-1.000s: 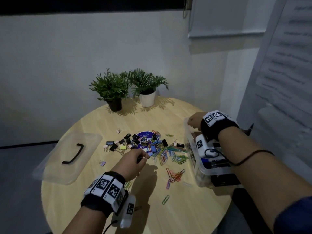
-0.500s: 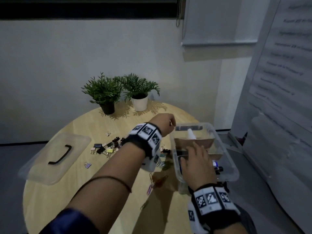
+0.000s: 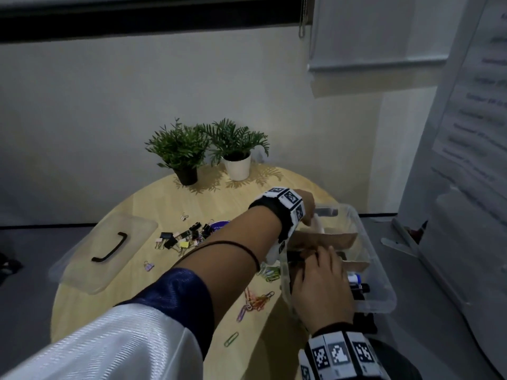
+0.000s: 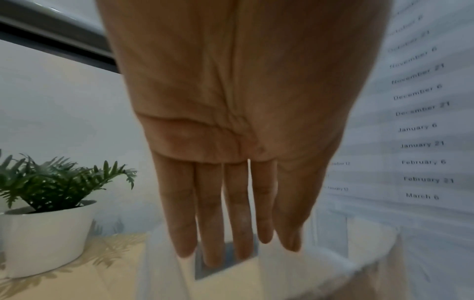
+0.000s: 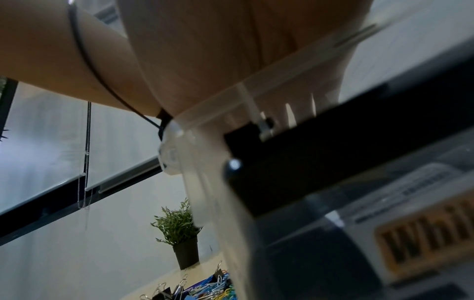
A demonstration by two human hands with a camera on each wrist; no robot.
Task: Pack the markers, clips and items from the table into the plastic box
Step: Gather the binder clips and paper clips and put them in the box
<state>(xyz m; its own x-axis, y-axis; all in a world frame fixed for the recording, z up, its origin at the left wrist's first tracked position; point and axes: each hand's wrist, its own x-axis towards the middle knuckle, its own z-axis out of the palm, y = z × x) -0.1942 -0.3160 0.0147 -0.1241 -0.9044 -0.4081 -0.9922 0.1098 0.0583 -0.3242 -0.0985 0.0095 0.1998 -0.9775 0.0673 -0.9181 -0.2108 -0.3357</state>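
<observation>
A clear plastic box (image 3: 384,286) with cardboard dividers stands at the table's right edge, with markers (image 3: 356,283) lying in its near part. My left arm crosses over the table. My left hand (image 3: 308,209) hangs over the box's far end, fingers (image 4: 238,249) straight, pointing down and holding nothing. My right hand (image 3: 321,281) lies across the box's near left wall, its palm (image 5: 218,50) on the rim (image 5: 256,87); its fingers reach inside, and what they touch is hidden. Binder clips (image 3: 183,239) and coloured paper clips (image 3: 258,298) lie on the table.
The round wooden table (image 3: 137,311) carries the box's clear lid (image 3: 90,270) with a black handle at the left. Two potted plants (image 3: 181,149) (image 3: 236,144) stand at the back. A single green paper clip (image 3: 231,339) lies near the front. A printed board leans at the right.
My left hand left the clip pile, crossed to the box's far end and opened. My right hand shifted from the far rim to the near left wall. The view swung right.
</observation>
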